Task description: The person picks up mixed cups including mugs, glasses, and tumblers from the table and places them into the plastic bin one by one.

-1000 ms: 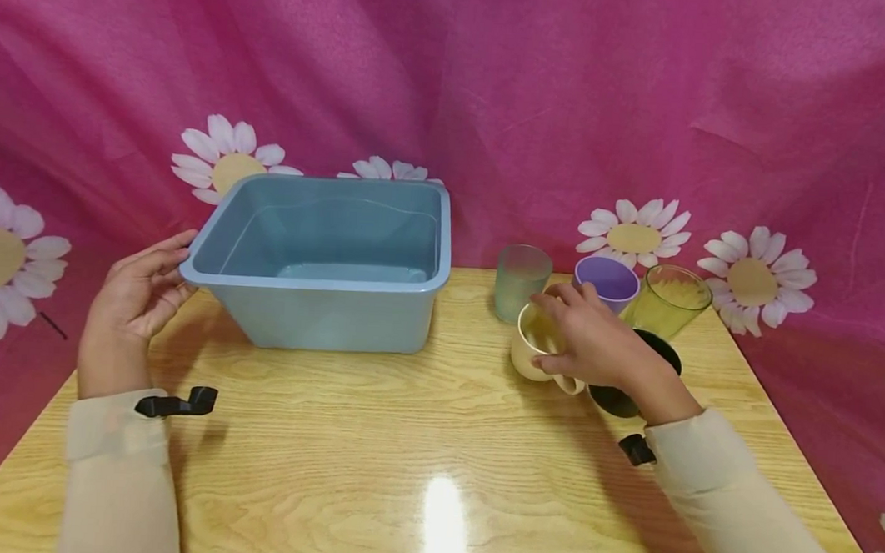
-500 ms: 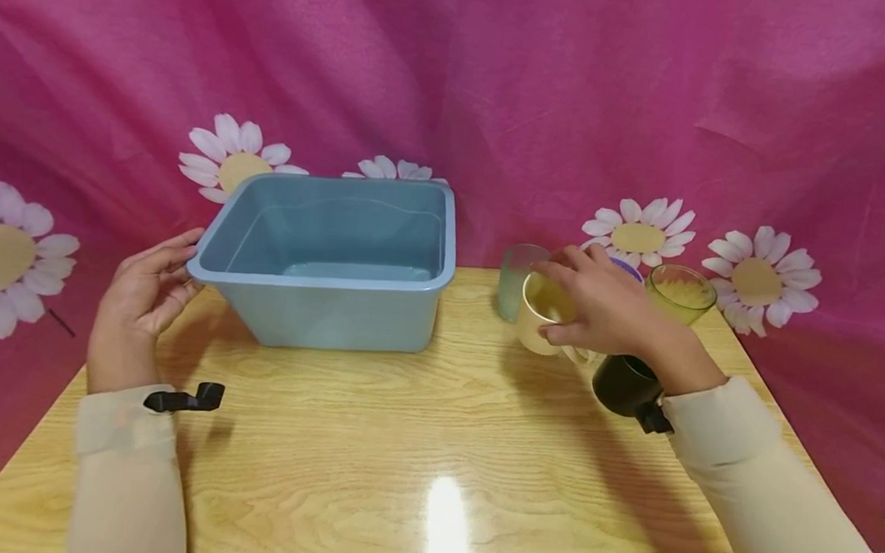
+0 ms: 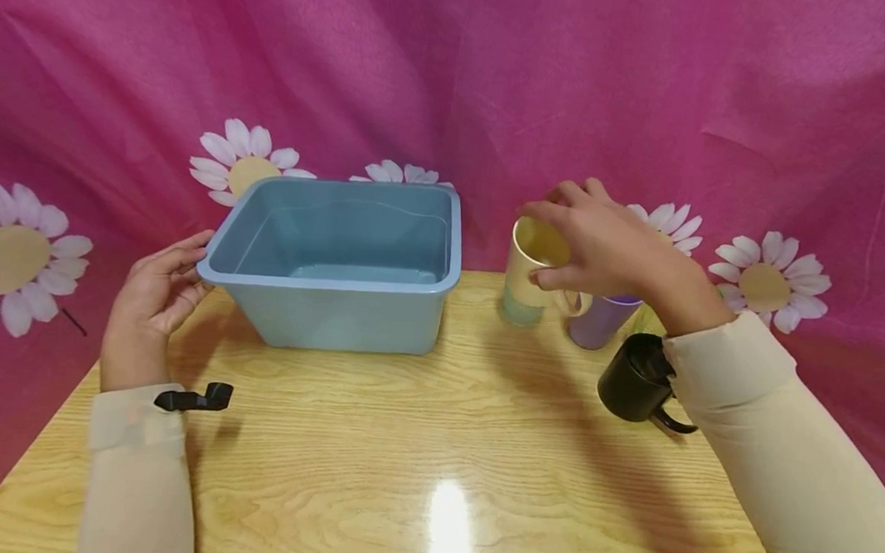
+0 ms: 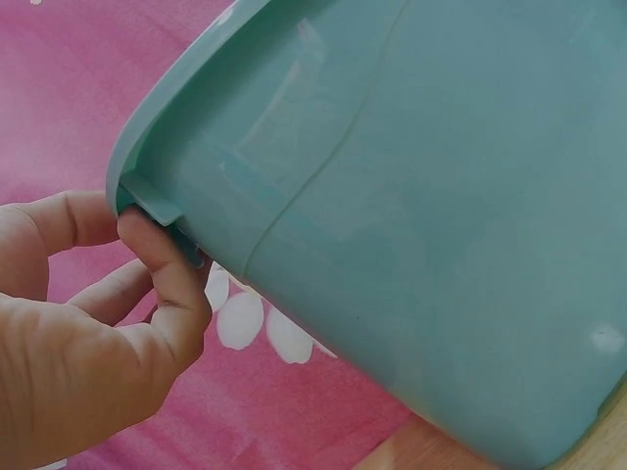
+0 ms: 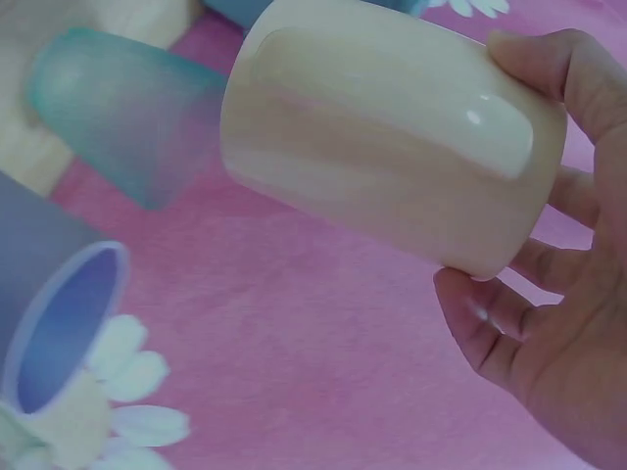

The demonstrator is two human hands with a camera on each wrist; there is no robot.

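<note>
My left hand (image 3: 152, 299) pinches the rim at the left corner of a blue-grey plastic tub (image 3: 346, 317). In the left wrist view, thumb and fingers close on the tub's lip (image 4: 147, 196). A cream mug (image 5: 392, 137) is held by its rim in my right hand (image 3: 612, 252), thumb on the near side, fingers over the far side. The mug is raised off the wooden table, its handle towards the right. Behind and below it stands a frosted green tumbler (image 3: 521, 312), partly covered by the mug in the head view.
A purple cup (image 3: 596, 325) stands just below my right hand. Near my right cuff is a black mug (image 3: 624, 390), its handle pointing right. A yellow-green glass (image 3: 647, 321) is mostly hidden by my wrist. Pink daisy-print cloth (image 3: 496, 104) hangs behind the table (image 3: 342, 472).
My right hand has lifted the cream mug up from the table, in front of the green tumbler. My left hand keeps its hold on the tub's rim.
</note>
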